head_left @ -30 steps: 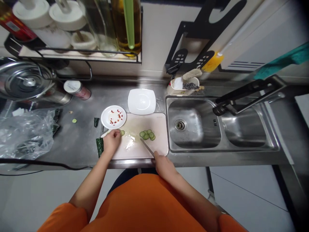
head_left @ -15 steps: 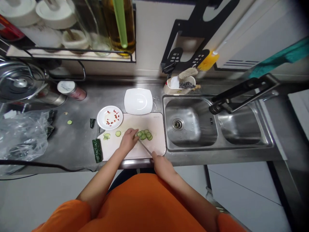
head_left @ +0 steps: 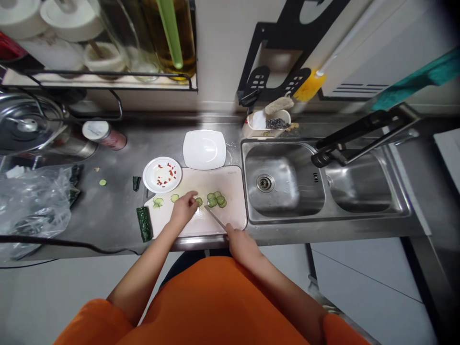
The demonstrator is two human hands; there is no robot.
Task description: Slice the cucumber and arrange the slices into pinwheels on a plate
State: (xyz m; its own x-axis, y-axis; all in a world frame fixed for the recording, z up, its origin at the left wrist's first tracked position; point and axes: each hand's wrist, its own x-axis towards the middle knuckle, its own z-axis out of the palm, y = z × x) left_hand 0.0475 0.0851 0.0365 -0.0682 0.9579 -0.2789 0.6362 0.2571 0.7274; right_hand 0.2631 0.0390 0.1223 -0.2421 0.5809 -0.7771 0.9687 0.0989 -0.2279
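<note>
Holding a knife (head_left: 215, 216), the right hand (head_left: 243, 245) is at the near edge of the pink board (head_left: 221, 181). Its fingers are curled around the handle, so the handle is mostly hidden. The blade points up and to the left, and its tip is over the middle of the board, near the pile of cucumber slices (head_left: 216, 199). The pile lies on the right half of the board, with the slices lapping over each other.

The left hand (head_left: 184, 209) is over the board, left of the knife tip. Its fingers are bent and close to one another. One slice (head_left: 199, 202) is right by the fingertips, but I cannot tell if they pinch it.

Another slice (head_left: 175, 198) lies flat to the left of that hand, and a small bunch of slices (head_left: 157, 203) sits near the board's left end. A dark green cucumber chunk (head_left: 144, 224) lies just beside that end, on the steel counter (head_left: 111, 211).

Behind the board are a round plate (head_left: 147, 185) with red bits (head_left: 168, 175) on it and a white square plate (head_left: 204, 149). The steel sink (head_left: 293, 184) is on the right. A clear plastic bag (head_left: 39, 201) is far to the left.
</note>
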